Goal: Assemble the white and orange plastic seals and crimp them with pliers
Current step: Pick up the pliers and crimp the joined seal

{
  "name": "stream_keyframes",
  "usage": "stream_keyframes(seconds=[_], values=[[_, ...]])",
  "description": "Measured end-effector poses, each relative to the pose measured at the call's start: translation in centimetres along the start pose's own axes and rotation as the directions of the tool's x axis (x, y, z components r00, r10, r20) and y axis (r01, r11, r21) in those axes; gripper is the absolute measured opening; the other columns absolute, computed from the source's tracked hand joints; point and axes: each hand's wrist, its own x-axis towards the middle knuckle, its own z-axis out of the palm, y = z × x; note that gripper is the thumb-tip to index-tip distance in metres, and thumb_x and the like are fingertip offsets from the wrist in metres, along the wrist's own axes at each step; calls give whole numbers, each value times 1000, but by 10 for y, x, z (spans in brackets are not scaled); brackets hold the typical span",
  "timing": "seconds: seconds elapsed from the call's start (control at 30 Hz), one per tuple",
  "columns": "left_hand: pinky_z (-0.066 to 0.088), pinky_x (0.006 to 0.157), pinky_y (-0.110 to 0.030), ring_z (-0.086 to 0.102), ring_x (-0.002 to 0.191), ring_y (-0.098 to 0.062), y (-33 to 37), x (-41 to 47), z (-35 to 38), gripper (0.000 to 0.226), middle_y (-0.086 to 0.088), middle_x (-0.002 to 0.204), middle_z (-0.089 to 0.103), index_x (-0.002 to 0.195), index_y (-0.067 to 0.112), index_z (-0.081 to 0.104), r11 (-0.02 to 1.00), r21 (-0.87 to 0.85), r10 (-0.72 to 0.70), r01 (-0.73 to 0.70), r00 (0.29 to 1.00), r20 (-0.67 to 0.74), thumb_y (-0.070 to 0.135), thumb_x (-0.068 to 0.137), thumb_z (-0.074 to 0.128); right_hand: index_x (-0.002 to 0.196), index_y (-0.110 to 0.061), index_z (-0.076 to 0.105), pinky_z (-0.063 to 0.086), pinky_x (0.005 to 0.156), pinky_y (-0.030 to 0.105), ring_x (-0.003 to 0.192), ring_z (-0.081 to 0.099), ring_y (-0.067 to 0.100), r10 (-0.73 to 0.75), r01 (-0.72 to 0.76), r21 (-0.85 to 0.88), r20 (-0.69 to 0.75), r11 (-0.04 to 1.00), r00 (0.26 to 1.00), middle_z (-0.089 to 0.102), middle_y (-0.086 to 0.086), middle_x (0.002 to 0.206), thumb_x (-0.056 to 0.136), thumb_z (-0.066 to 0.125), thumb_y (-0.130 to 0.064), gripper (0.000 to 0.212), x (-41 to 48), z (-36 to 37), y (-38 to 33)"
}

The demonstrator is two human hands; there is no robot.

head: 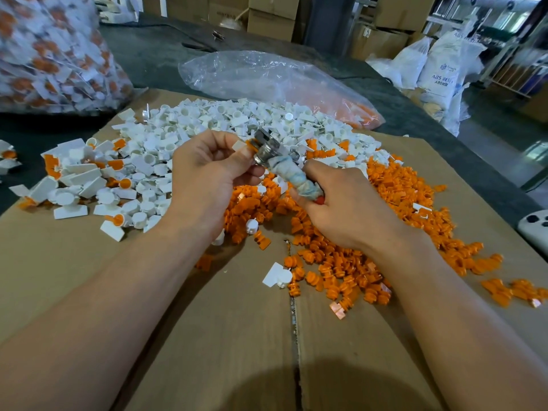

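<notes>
Working the crimping step above a cardboard sheet (225,336) spread on the desk (142,57): pinching a white and orange seal (240,145) between curled thumb and forefinger of the left grip (207,170), holding it at the metal head of the pliers (268,146). Clenching the cloth-wrapped handles in the right grip (350,209), over heaps of white shells (207,126) and orange inserts (400,203). Likely next: squeezing firmly, keeping the seal square in the jaws, then dropping it among the finished seals (74,176) at left.
</notes>
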Motion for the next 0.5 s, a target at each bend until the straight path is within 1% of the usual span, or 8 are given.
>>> stream_keyframes(seconds=[0.2,0.27,0.37,0.5], values=[[49,48,-19,60,47,-10,-1,1,0,25,3,49,61,70,9,52,1000,9,-10,10,1000,-15,-10,86,51,88,-25,41,32,49,27,59,43,6,1,-1,-7,20,1000,1000,43,-12,66,89,55,-30,15,1,0,-1],[48,48,-19,60,47,-10,-1,0,0,25,3,48,61,70,8,52,1000,12,-15,15,1000,-17,-11,86,51,87,-24,41,34,50,29,59,43,10,-2,2,-14,15,1000,1000,43,-9,66,89,55,-29,15,1,0,-2],[48,47,-19,59,45,-10,0,0,0,26,3,49,61,69,8,52,1000,-2,-12,12,1000,-19,-11,86,51,88,-22,41,35,52,31,65,46,19,-16,16,-28,-3,999,1000,47,-2,70,89,56,-27,15,0,0,-4],[48,47,-19,59,46,-11,2,-1,0,26,3,50,62,68,8,52,1000,-20,-1,0,1000,-9,-11,85,52,88,-22,41,35,53,32,65,47,20,-35,34,-28,-34,999,999,47,-3,70,89,56,-28,15,-1,-1,-4]])
